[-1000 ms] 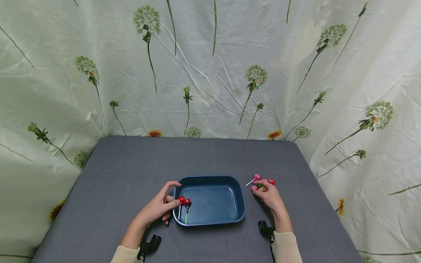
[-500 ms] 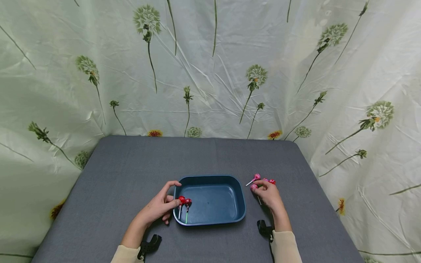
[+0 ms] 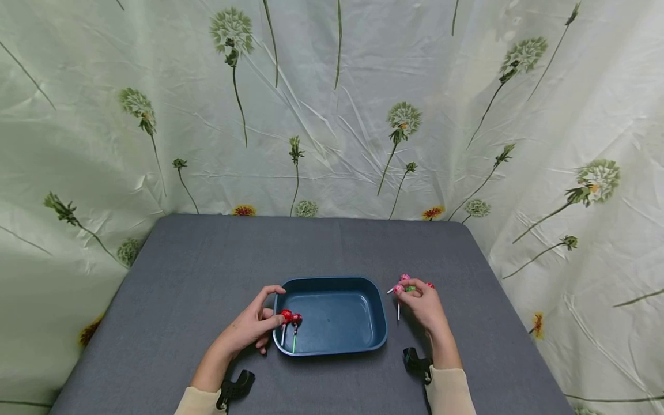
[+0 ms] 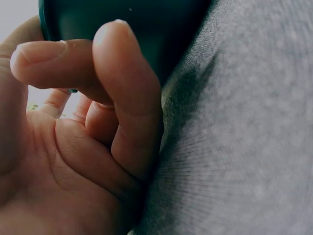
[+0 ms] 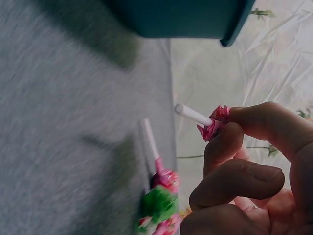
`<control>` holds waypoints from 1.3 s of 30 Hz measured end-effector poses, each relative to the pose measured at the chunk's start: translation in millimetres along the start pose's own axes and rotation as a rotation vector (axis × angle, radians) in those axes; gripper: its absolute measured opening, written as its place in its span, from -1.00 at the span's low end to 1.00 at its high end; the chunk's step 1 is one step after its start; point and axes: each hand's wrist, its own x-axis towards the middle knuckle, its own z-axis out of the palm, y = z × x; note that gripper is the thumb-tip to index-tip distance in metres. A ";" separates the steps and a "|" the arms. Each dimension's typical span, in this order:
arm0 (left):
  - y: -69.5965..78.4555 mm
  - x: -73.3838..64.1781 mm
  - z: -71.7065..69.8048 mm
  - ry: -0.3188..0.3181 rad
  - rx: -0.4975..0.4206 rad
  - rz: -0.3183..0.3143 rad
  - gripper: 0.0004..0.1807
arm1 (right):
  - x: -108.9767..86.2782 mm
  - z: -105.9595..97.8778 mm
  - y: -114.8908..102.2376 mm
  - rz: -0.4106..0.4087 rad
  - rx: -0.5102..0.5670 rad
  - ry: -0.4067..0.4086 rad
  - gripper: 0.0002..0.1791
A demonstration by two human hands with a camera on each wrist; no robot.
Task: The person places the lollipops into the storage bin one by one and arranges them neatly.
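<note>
My left hand (image 3: 248,327) grips the left side of a blue plastic tray (image 3: 337,320), thumb over its rim. Inside, by that thumb, two red-wrapped lollipops (image 3: 296,318) lie side by side with their sticks toward me. To the right of the tray, my right hand (image 3: 426,306) pinches a pink-wrapped lollipop (image 3: 398,289) between thumb and fingers. Its white stick (image 5: 193,115) points out from the fingertips in the right wrist view; the fingers hide most of its head. Curled fingers (image 4: 127,93) of the left hand show against the tray's outside in the left wrist view.
Beyond and under the right hand lie more lollipops on the grey cloth: a pink one (image 3: 405,278), a green one (image 5: 159,203) and a red one (image 3: 430,285), partly hidden. A flower-printed curtain (image 3: 332,115) hangs behind the table (image 3: 311,248).
My right hand has taken up the pink lollipop and raised it slightly, its stick now hanging down. The left hand and tray have stayed put.
</note>
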 end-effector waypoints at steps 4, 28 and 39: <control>0.3 -0.4 -0.1 -0.004 -0.002 0.001 -0.30 | -4.4 0.2 -8.0 -0.027 0.028 0.008 -0.64; -0.3 -1.0 0.4 -0.007 0.012 0.025 -0.30 | -35.5 23.3 -58.1 -0.119 0.143 -0.152 -0.66; -0.1 -1.1 0.0 -0.004 0.017 0.019 -0.29 | -37.6 49.1 -67.3 -0.134 0.176 -0.216 -0.71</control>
